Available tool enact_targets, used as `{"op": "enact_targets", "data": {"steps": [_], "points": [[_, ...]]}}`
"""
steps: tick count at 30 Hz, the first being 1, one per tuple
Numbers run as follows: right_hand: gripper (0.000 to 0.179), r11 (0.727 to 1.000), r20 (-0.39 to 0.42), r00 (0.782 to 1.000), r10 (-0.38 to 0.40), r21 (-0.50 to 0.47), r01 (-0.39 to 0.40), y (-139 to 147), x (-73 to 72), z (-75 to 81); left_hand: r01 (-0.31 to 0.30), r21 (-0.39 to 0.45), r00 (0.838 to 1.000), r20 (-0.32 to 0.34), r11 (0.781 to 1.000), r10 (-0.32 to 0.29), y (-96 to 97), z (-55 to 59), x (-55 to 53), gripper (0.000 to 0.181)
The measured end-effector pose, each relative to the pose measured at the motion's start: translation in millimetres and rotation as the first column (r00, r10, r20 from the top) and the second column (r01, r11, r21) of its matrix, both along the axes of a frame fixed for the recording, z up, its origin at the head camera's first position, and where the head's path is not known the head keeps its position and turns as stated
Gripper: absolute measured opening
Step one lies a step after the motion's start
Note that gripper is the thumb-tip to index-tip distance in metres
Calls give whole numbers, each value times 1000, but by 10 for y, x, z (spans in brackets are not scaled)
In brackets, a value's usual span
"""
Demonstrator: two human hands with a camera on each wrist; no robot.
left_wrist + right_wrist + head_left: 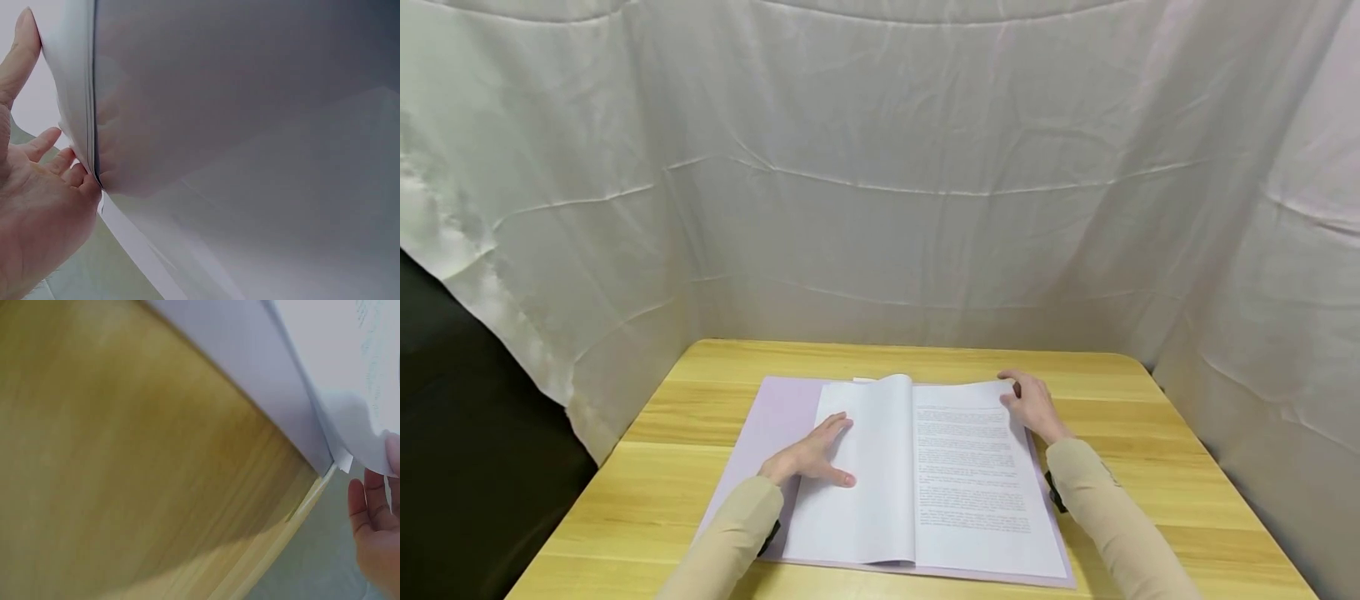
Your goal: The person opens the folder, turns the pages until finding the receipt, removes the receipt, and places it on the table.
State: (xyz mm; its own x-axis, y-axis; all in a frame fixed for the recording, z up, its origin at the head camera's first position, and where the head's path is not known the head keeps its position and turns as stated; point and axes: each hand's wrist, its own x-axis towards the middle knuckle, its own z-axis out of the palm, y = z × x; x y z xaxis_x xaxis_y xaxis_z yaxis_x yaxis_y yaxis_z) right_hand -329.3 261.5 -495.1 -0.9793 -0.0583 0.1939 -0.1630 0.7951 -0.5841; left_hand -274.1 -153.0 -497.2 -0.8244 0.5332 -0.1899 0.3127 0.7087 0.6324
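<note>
A lilac folder or cover [786, 408] lies spread on the table with white sheets on it. The sheets turned to the left [880, 500] look blank and bulge up near the middle. On the right lies a page of printed text [970, 467]. My left hand [808, 454] rests on the left sheets, thumb and fingers spread; in the left wrist view a curved sheet [250, 187] fills most of the picture. With my right hand [1033, 408] I pinch the printed page's top right corner, thumb above and fingers beneath, slightly raised in the right wrist view.
The wooden table [647, 475] carries the folder near its front edge. Pale grey cloth [910, 250] hangs behind the table and along both sides. A black area [467, 433] shows at the far left beside the cloth.
</note>
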Motion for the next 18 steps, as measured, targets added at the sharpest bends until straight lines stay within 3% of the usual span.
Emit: {"op": "enact_targets", "data": {"steps": [13, 18], "points": [[29, 993, -91, 995, 38, 112, -28, 40, 1, 14, -2, -12, 1000, 8, 1000, 2, 17, 26, 20, 105], [17, 993, -119, 993, 26, 116, -12, 29, 2, 26, 4, -7, 1000, 4, 1000, -4, 3, 17, 14, 105]]}}
